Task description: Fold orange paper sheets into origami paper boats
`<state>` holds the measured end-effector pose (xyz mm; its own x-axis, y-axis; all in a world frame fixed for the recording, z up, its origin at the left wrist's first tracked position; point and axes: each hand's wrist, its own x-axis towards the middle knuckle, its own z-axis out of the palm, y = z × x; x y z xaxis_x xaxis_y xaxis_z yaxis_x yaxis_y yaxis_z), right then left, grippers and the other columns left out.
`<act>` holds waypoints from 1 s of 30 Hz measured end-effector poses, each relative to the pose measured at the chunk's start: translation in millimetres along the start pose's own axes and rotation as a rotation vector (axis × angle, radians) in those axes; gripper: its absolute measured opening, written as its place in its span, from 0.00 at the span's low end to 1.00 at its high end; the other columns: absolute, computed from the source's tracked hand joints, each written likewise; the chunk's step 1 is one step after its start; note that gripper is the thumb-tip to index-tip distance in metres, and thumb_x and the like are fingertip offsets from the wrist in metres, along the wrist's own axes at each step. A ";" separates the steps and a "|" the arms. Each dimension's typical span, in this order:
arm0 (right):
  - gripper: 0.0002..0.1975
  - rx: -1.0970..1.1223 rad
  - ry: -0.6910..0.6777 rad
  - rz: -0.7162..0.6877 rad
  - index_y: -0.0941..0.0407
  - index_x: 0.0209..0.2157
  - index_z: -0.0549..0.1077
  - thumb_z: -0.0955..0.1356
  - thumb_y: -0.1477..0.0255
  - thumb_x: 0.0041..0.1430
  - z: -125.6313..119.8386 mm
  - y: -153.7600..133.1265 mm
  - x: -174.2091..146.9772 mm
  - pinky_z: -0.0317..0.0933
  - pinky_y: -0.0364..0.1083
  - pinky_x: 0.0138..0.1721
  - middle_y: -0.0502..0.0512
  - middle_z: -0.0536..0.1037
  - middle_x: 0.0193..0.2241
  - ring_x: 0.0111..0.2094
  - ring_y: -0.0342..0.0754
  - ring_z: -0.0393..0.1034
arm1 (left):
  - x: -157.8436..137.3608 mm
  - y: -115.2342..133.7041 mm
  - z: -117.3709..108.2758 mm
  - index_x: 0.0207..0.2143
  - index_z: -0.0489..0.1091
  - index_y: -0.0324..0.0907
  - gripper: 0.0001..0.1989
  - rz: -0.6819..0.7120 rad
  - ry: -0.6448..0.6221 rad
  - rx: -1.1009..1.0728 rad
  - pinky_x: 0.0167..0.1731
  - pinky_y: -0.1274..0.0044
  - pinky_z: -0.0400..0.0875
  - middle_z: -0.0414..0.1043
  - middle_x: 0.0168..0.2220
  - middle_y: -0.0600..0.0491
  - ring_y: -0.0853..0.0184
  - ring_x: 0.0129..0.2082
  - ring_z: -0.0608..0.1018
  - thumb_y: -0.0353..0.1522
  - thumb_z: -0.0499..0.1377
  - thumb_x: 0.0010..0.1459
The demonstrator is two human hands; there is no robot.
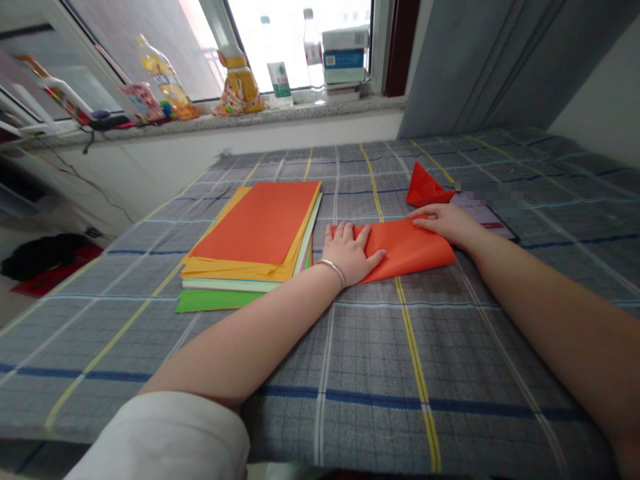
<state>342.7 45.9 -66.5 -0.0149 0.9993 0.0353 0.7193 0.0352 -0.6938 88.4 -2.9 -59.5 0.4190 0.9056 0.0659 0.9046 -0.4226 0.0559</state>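
Note:
A folded sheet of orange paper [407, 250] lies on the cloth in front of me, its right end curving up in a loose bend. My left hand [350, 253] rests flat on the sheet's left end, fingers spread, and a silver bracelet circles that wrist. At the far right edge, my right hand [443, 221] grips the paper with its fingers drawn together; part of the thumb side is hard to make out. Just beyond stands a small folded red paper boat [427, 187]. A phone [483, 217] with a lit screen lies partly behind my right hand.
Left of my hands is a stack of coloured paper [260, 220], orange on top, with yellow, pale and green sheets below. A checked cloth [370, 373] covers the surface. Bottles, a tube [280, 83] and boxes [345, 60] line the windowsill [300, 111] behind.

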 end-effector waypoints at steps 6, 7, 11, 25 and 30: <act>0.12 -0.023 0.014 -0.009 0.54 0.43 0.82 0.70 0.71 0.58 0.4 -1.7 0.3 0.70 0.50 0.46 0.56 0.84 0.39 0.42 0.53 0.78 | 4.1 -2.7 -3.9 0.70 0.54 0.47 0.27 0.301 -0.093 -0.058 0.71 0.58 0.44 0.49 0.73 0.52 0.57 0.73 0.51 0.40 0.40 0.72; 0.12 -0.034 0.019 -0.008 0.54 0.43 0.82 0.70 0.71 0.58 0.2 -2.5 -0.1 0.70 0.50 0.46 0.56 0.84 0.39 0.42 0.53 0.78 | 4.3 -3.0 -4.4 0.70 0.53 0.48 0.28 0.311 -0.114 -0.065 0.70 0.55 0.43 0.49 0.73 0.52 0.56 0.73 0.51 0.42 0.41 0.72; 0.13 -0.057 0.020 0.004 0.54 0.44 0.82 0.70 0.70 0.59 -0.6 -5.0 -2.1 0.70 0.49 0.44 0.55 0.84 0.38 0.39 0.52 0.78 | 3.0 -2.1 -4.3 0.72 0.49 0.47 0.35 0.288 -0.135 -0.056 0.68 0.46 0.39 0.43 0.74 0.49 0.49 0.74 0.47 0.52 0.43 0.69; 0.17 -0.429 0.186 -0.352 0.53 0.47 0.81 0.70 0.66 0.57 -16.5 -26.2 -20.5 0.62 0.58 0.57 0.61 0.79 0.50 0.52 0.61 0.72 | 1.4 -1.2 -2.7 0.73 0.47 0.48 0.50 0.278 -0.142 -0.037 0.64 0.38 0.36 0.40 0.75 0.46 0.42 0.73 0.43 0.64 0.50 0.57; 0.13 -0.407 0.014 -0.493 0.49 0.41 0.83 0.66 0.67 0.61 -19.0 -65.7 -53.7 0.63 0.54 0.55 0.55 0.83 0.42 0.47 0.56 0.74 | 1.4 0.3 -5.2 0.73 0.45 0.47 0.50 0.275 -0.156 -0.029 0.64 0.38 0.37 0.39 0.75 0.46 0.41 0.73 0.44 0.63 0.51 0.57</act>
<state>309.5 -10.4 -9.2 -0.4043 0.8670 0.2913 0.8368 0.4792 -0.2649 88.8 -2.0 -54.1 0.6565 0.7510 -0.0713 0.7541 -0.6511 0.0861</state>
